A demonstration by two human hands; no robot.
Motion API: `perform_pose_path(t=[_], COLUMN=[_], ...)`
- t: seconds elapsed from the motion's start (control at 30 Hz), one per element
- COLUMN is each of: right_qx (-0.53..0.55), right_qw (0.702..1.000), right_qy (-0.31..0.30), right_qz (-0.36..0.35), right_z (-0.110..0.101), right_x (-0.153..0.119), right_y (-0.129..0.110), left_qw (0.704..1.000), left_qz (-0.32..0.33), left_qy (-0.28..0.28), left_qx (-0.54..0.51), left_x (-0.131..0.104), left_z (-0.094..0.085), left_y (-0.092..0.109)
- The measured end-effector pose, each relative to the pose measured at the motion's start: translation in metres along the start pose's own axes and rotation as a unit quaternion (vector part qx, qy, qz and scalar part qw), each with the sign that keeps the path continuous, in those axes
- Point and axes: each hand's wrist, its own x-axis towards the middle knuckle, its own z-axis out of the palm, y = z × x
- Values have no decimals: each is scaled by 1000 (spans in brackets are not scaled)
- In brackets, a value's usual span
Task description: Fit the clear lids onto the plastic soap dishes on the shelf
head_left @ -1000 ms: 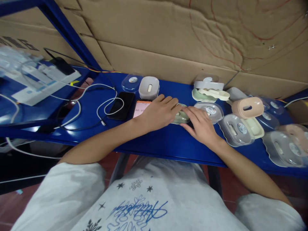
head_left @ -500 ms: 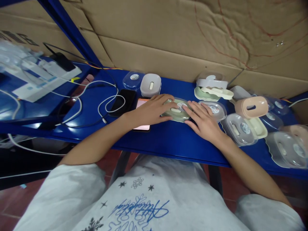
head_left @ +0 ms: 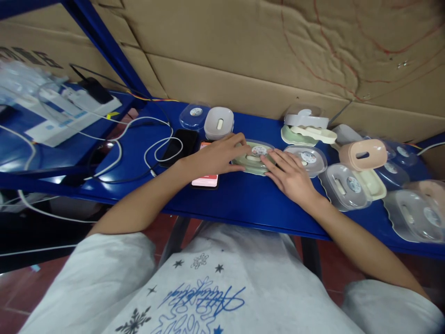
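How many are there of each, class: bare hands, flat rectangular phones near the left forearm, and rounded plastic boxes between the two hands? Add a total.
Bare hands: 2 (left hand, right hand)
Flat rectangular phones: 2 (dark-screened phone, lit-screened phone)
Green rounded plastic box with clear lid: 1
Total: 5

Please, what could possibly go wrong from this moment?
The left hand and the right hand touch the green lidded box; uneven pressing could make it slide. The left forearm crosses above the lit phone, so it may nudge it. The right hand is also close to the gray lidded box and might bump it.
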Motion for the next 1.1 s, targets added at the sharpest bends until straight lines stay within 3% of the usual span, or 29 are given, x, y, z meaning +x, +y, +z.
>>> perform_pose_path(t=[0.2,0.33,0.43,0.53,0.63,0.73,0.93,1.1], right_qx=[0,-1,-36,-73,-83,-86,-74,-61], right_qw=[1000,999,997,987,985,991,996,997], right_qy=[6,-21,-6,-47,-83,-71,-51,-18], right_qz=[-3,-25,62,133,123,78,5,30], right_z=[4,-25,-53,-66,-60,-49,-21,-6], right_x=[2,-1,-15,-32,-39,-30,21,55], right_y=[0,11,30,50,56,40,-3,-1], left_qw=[998,996,989,984,987,985,956,951], left_qz=[0,-35,-93,-132,-132,-149,-272,-294], left_qy=[-7,-3,4,17,22,39,67,55], left_qx=[58,87,116,115,89,78,90,82], left_x=[0,2,10,19,22,14,-8,-11], left_z=[-3,-1,4,10,16,17,5,1], left_y=[9,6,-4,-17,-30,-42,-68,-74])
